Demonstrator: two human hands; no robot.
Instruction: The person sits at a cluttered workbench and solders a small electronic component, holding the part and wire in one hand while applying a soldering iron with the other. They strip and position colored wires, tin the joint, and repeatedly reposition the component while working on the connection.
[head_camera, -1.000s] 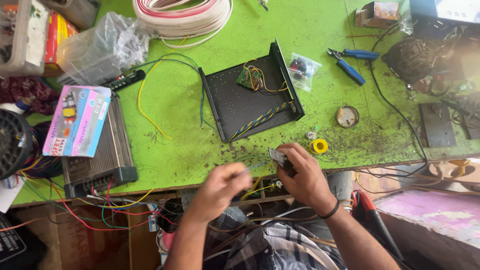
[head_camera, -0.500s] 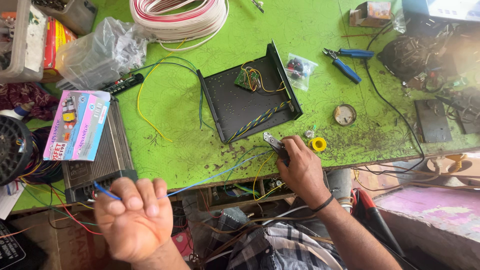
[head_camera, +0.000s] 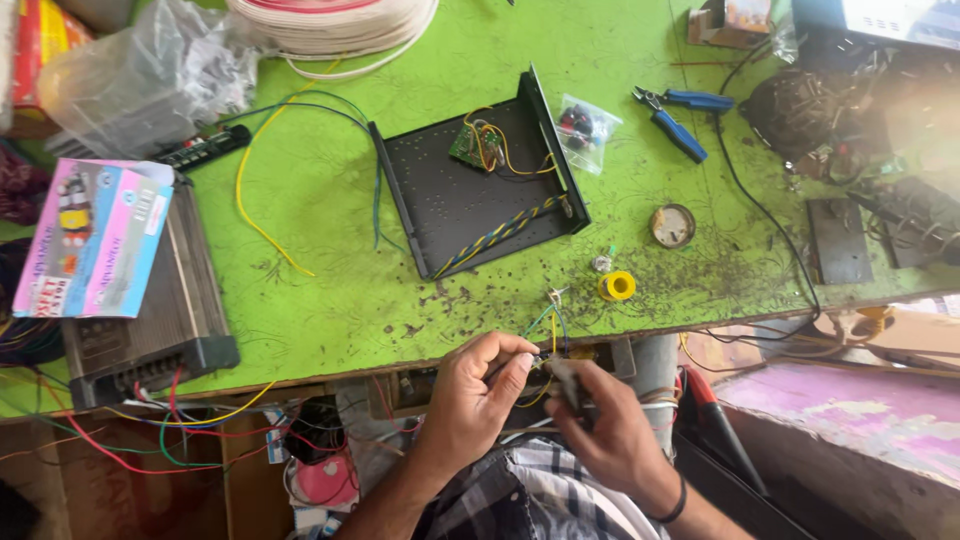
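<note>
left hand (head_camera: 475, 395) returned to wires (head_camera: 548, 318), pink box (head_camera: 92, 238) left

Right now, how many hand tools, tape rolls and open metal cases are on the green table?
Blue-handled pliers: 1
Yellow tape roll: 1
Open black metal case: 1
Total: 3
Both hands, left and right, work thin coloured wires off the table edge.

Green workbench (head_camera: 330, 190), scuffed and speckled along its near edge

On it lie an open black metal tray (head_camera: 470, 200) with a small circuit board, loose yellow and blue wires (head_camera: 250, 190), blue-handled pliers (head_camera: 675, 115), a yellow tape roll (head_camera: 617, 286), a round tin (head_camera: 672, 226), a coil of white cable (head_camera: 330, 25), a black amplifier case (head_camera: 160, 330) under a pink box (head_camera: 95, 238)
</note>
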